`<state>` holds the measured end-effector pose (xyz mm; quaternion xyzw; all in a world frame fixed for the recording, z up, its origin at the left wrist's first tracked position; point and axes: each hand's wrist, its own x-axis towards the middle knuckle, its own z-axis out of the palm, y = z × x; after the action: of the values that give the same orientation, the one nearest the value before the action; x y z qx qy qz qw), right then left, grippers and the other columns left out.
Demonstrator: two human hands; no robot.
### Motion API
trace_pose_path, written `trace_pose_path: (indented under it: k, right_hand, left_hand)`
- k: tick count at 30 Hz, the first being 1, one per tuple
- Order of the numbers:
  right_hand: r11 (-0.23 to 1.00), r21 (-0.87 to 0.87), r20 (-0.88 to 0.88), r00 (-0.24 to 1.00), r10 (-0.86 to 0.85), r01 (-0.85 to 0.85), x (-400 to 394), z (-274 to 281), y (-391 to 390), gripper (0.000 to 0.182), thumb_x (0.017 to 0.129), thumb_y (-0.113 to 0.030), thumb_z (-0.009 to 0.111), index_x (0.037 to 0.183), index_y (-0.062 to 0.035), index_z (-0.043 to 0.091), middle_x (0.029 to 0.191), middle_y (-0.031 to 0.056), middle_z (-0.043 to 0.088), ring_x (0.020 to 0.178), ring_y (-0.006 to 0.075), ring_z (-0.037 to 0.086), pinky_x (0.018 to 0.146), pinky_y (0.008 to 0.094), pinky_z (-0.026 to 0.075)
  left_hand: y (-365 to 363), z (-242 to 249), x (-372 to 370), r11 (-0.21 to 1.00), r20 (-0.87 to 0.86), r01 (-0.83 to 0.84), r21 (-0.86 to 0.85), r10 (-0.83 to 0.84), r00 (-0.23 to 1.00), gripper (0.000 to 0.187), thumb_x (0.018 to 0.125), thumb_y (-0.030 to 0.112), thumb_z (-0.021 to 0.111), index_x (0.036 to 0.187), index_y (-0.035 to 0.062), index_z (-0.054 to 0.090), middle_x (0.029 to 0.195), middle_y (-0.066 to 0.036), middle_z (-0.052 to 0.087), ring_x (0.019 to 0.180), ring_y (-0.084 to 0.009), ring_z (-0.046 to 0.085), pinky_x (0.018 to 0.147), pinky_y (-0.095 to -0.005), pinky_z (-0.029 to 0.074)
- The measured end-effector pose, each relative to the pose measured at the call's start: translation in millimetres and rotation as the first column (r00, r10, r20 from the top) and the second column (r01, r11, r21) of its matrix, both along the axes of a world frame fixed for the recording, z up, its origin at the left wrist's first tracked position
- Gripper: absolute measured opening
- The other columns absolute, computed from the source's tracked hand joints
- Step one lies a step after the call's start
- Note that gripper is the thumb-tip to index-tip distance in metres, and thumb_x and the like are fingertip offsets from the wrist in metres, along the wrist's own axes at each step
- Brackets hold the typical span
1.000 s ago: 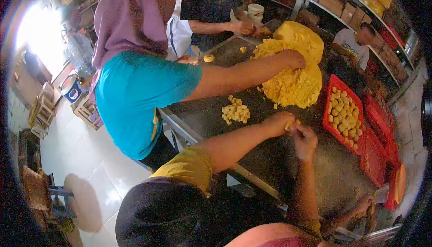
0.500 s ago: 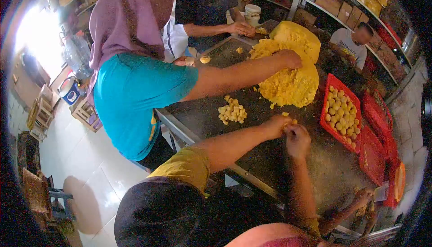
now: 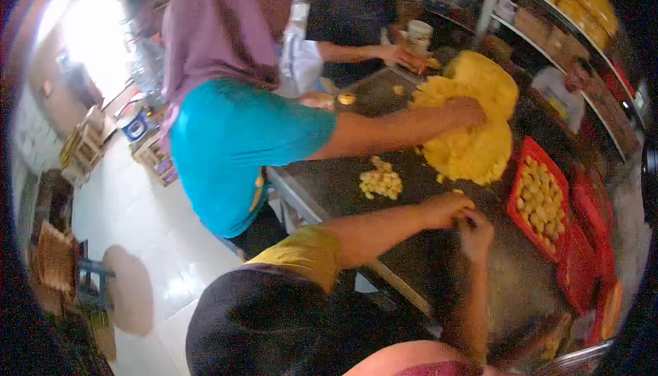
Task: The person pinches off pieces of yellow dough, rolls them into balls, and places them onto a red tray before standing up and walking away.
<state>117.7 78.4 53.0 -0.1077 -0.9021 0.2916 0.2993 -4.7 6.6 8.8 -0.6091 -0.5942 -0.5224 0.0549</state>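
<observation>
Neither of my own hands can be picked out. Nearest the camera, a co-worker in a black head covering and yellow sleeves brings both hands point(image 3: 466, 215) together over the dark table point(image 3: 517, 287); a bit of yellow dough shows at the fingers. Another co-worker in a teal shirt point(image 3: 247, 143) reaches a hand point(image 3: 469, 112) into the big crumbly mound of yellow dough point(image 3: 473, 156). Small pale pieces point(image 3: 381, 178) lie heaped on the table. Round dough balls point(image 3: 541, 198) fill a red tray point(image 3: 515, 183). At the lower right, forms are dark and smeared.
At the table's far end a person in a black shirt point(image 3: 353, 23) works near a white bucket point(image 3: 419, 34). Someone in a pale shirt point(image 3: 558, 95) is behind the mound. More red trays point(image 3: 579, 266) stand at right. A pink and maroon shape point(image 3: 418, 361) fills the bottom edge.
The view has swung, so the scene sits further right and a little lower, with more blur. A hand seen clearly at the lower right earlier is now indistinct. The co-workers' poses are much alike.
</observation>
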Motion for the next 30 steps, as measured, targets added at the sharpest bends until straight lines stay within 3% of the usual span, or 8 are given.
trace_pose_path:
  k: [5, 6, 12, 16, 22, 25, 28, 30]
  right_hand:
    - [0.962, -0.272, 0.084, 0.995, 0.05, -0.025, -1, -9, 10, 0.018, 0.075, -0.011, 0.062, 0.084, 0.0041, 0.06, 0.079, 0.0099, 0.061, 0.073, 0.0162, 0.056, 0.068, 0.0284, 0.045]
    - [0.995, -0.097, 0.036, 0.999, 0.028, -0.024, -4, -23, 17, 0.017, 0.075, -0.011, 0.063, 0.083, 0.004, 0.06, 0.077, 0.0089, 0.06, 0.071, 0.0156, 0.054, 0.066, 0.0284, 0.044]
    - [0.997, -0.009, -0.108, 0.991, 0.073, -0.074, -4, -28, 39, 0.018, 0.076, -0.011, 0.063, 0.087, 0.0035, 0.059, 0.083, 0.009, 0.057, 0.079, 0.0195, 0.052, 0.07, 0.032, 0.043]
    - [0.927, 0.375, -0.199, 0.975, 0.103, -0.022, -9, -27, 31, 0.022, 0.082, -0.013, 0.056, 0.097, 0.0026, 0.058, 0.102, 0.0135, 0.052, 0.095, 0.026, 0.049, 0.079, 0.0354, 0.041]
    - [0.997, -0.029, -0.071, 0.995, 0.07, -0.072, -19, -37, 17, 0.033, 0.088, -0.026, 0.048, 0.103, 0.0025, 0.055, 0.108, 0.0141, 0.049, 0.099, 0.0265, 0.049, 0.082, 0.0359, 0.04]
    - [0.995, -0.104, -0.078, 0.997, -0.001, -0.007, -14, -32, 22, 0.037, 0.089, -0.029, 0.047, 0.105, 0.0032, 0.054, 0.11, 0.0144, 0.048, 0.101, 0.0267, 0.048, 0.083, 0.0357, 0.04]
    - [0.991, -0.006, 0.049, 0.99, 0.13, -0.13, -16, -41, 27, 0.04, 0.089, -0.032, 0.045, 0.107, 0.0027, 0.053, 0.115, 0.015, 0.046, 0.103, 0.0281, 0.047, 0.085, 0.0368, 0.039]
    - [0.997, -0.055, 0.084, 0.995, 0.058, -0.054, -17, -39, 26, 0.041, 0.089, -0.033, 0.044, 0.109, 0.0014, 0.053, 0.116, 0.0158, 0.046, 0.104, 0.0285, 0.047, 0.085, 0.0374, 0.039]
  left_hand:
    - [30, -41, -15, 0.902, -0.065, -0.098, -0.421, 0.078, 0.995, 0.017, 0.067, 0.014, 0.059, 0.08, 0.0038, 0.059, 0.075, -0.013, 0.059, 0.066, -0.0232, 0.056, 0.058, -0.036, 0.043]
    - [70, -98, -28, 0.945, 0.425, 0.273, 0.181, -0.325, 0.845, 0.016, 0.067, 0.015, 0.058, 0.08, 0.0046, 0.057, 0.075, -0.01, 0.059, 0.069, -0.0203, 0.056, 0.057, -0.0351, 0.043]
    - [42, -48, -8, 0.988, 0.058, 0.03, -0.149, -0.021, 0.998, 0.009, 0.061, 0.002, 0.059, 0.066, 0.0043, 0.052, 0.063, -0.012, 0.049, 0.064, -0.0218, 0.05, 0.052, -0.0346, 0.038]
    - [31, -43, -4, 0.995, 0.389, 0.083, -0.063, -0.052, 0.92, 0.013, 0.061, 0.0, 0.061, 0.069, 0.0021, 0.051, 0.063, -0.011, 0.047, 0.062, -0.0179, 0.047, 0.051, -0.0328, 0.036]
    - [64, -79, -22, 0.975, 0.164, -0.146, 0.165, 0.119, 0.979, 0.012, 0.069, 0.007, 0.058, 0.069, 0.0022, 0.048, 0.06, -0.005, 0.041, 0.055, -0.0162, 0.038, 0.048, -0.0332, 0.034]
    - [50, -50, -11, 0.994, 0.46, 0.072, -0.08, -0.027, 0.888, 0.009, 0.064, 0.008, 0.06, 0.07, 0.0079, 0.052, 0.069, -0.008, 0.054, 0.062, -0.0189, 0.047, 0.053, -0.0356, 0.039]
    - [63, -73, -6, 0.933, 0.815, 0.117, 0.339, -0.353, 0.46, 0.009, 0.065, 0.01, 0.059, 0.069, 0.0076, 0.052, 0.068, -0.01, 0.054, 0.06, -0.0229, 0.048, 0.054, -0.0358, 0.039]
    - [52, -68, -10, 0.987, 0.183, -0.061, 0.15, 0.033, 0.983, 0.009, 0.068, 0.012, 0.058, 0.069, 0.0061, 0.051, 0.068, -0.011, 0.055, 0.061, -0.0263, 0.05, 0.055, -0.0357, 0.041]
